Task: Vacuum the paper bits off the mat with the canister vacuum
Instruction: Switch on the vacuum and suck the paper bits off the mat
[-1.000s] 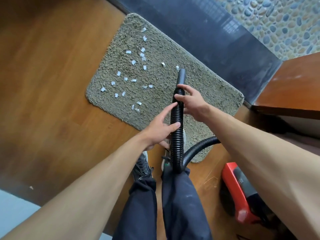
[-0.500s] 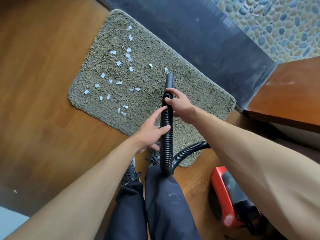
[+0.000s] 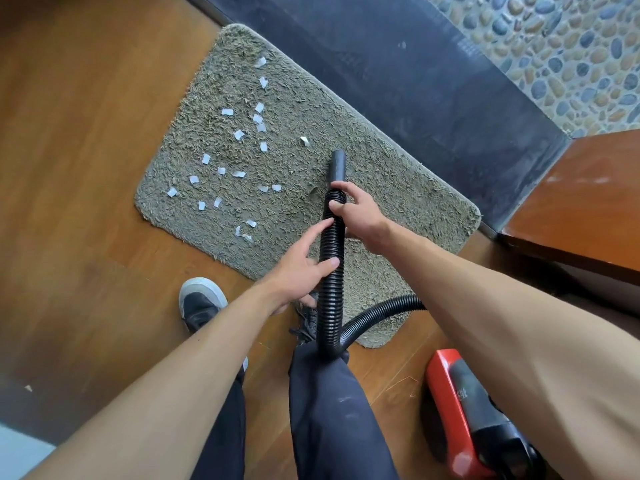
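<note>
1. The right hand (image 3: 355, 214) is closed round the top of the black ribbed hose (image 3: 330, 292), fingers wrapped over it just where the ribs meet the smooth nozzle (image 3: 337, 166).
2. The left hand (image 3: 299, 270) holds the hose lower down: thumb laid across it, index finger stretched up along the ribs, the other fingers curled underneath.
3. The nozzle is a short, plain black tube with its mouth down at the pile of the shaggy grey-green mat (image 3: 398, 188).
4. Its long axis runs almost straight away from the person's legs, pointing toward the mat's far edge and the dark sill (image 3: 398, 71).
5. Below the left hand the hose drops to the right knee, then curves back right toward the red and black canister vacuum (image 3: 460, 414) on the wooden floor (image 3: 86, 140).
6. White paper bits (image 3: 239, 135) lie scattered over the mat's left half, left of the nozzle.
7. 1 dark shoe (image 3: 201, 303) stands just off the mat's near edge.
</note>
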A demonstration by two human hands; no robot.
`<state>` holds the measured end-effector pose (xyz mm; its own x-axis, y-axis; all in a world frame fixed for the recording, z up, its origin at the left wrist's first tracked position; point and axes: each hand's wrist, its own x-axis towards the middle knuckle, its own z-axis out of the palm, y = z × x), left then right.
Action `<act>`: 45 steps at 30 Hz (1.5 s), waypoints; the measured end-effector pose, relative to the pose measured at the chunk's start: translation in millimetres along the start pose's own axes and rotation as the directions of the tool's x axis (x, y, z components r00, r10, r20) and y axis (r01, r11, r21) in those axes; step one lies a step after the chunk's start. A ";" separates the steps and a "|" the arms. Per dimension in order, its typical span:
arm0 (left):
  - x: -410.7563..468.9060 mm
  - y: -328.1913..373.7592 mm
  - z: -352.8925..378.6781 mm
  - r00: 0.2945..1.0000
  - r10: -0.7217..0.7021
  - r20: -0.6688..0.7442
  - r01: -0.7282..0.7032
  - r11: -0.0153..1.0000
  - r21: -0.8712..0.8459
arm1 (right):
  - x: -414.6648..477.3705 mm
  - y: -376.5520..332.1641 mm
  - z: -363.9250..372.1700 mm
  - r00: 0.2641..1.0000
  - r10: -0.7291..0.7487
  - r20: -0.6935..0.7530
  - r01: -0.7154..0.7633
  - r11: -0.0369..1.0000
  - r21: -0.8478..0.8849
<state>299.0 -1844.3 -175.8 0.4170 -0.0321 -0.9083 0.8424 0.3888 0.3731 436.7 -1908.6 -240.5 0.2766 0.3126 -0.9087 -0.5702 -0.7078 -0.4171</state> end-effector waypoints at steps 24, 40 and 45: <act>-8.7 -20.6 -53.5 1.000 0.010 -0.002 -0.010 0.984 -0.176 | 15.1 -21.4 54.2 0.997 -0.017 0.071 0.027 0.991 -0.131; -49.6 -69.1 -62.7 0.999 -0.009 0.041 0.019 0.967 -0.256 | -14.0 3.2 92.4 0.989 0.093 0.113 -0.066 0.973 -0.222; -57.8 -81.3 -69.0 1.000 -0.017 0.024 0.023 0.951 -0.309 | -16.4 7.4 109.7 0.989 0.096 0.114 -0.065 0.966 -0.251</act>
<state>182.8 -1810.5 -166.7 0.4109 -0.0605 -0.9097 0.7052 0.6535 0.2751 343.1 -1849.5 -230.6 0.1307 0.3131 -0.9407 -0.3741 -0.8631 -0.3393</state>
